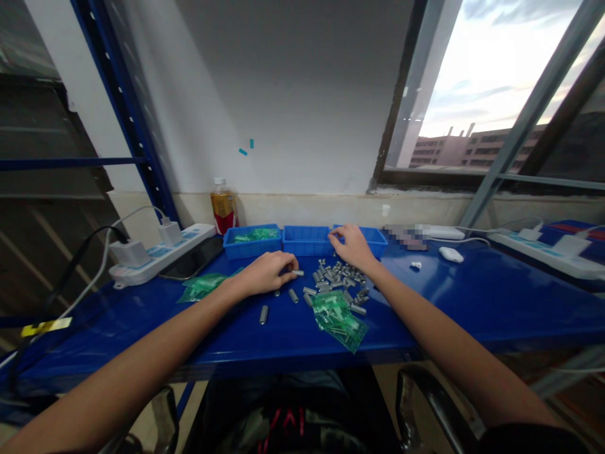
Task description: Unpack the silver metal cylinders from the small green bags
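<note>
My left hand [271, 272] is closed, pinching a small silver metal cylinder [298, 273] between thumb and fingertips just above the table. My right hand [350, 244] is at the front of the blue bins, fingers curled together by the divide between the middle bin [306, 244] and the right bin [373, 243]; what its fingertips hold, if anything, cannot be made out. Between the hands lies a pile of metal cylinders and small screws [338, 272]. A filled green plastic bag [338, 320] overlaps the pile's near side. One cylinder [263, 314] lies apart, near my left forearm.
Green bags fill the left bin [253, 246], and more green bags [203, 287] lie by my left forearm. A drink bottle [224, 208], phone [193, 260] and power strip [163, 255] stand left. On the right are a white earbud case [450, 255] and another power strip [551, 253].
</note>
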A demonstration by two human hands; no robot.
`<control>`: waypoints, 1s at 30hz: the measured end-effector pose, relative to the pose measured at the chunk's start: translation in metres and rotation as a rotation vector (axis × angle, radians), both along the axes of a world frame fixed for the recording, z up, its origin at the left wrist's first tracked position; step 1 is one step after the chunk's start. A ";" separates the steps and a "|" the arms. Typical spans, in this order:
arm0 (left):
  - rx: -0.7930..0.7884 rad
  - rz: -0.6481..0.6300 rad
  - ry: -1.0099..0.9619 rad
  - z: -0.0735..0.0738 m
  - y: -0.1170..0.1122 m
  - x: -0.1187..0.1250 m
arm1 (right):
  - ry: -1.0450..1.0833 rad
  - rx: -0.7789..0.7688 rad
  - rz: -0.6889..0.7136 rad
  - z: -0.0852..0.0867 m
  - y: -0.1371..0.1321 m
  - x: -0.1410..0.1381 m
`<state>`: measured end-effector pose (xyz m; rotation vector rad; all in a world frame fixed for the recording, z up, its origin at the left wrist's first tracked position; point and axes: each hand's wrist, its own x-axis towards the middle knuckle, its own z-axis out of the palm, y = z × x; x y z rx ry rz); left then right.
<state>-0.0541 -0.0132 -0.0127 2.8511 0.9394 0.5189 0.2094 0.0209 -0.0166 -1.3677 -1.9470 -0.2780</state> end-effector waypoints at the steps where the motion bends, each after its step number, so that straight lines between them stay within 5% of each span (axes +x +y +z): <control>1: 0.007 0.009 -0.018 0.000 0.000 0.000 | 0.000 -0.003 0.027 0.003 -0.004 -0.004; 11: 0.122 0.080 -0.204 -0.001 0.003 0.000 | -0.096 -0.224 0.450 0.009 -0.044 -0.058; 17: 0.132 0.078 -0.203 0.000 0.000 0.002 | -0.036 -0.274 0.475 0.007 -0.044 -0.058; 30: 0.059 0.118 -0.135 0.005 -0.006 0.006 | -0.094 -0.120 0.490 0.003 -0.042 -0.055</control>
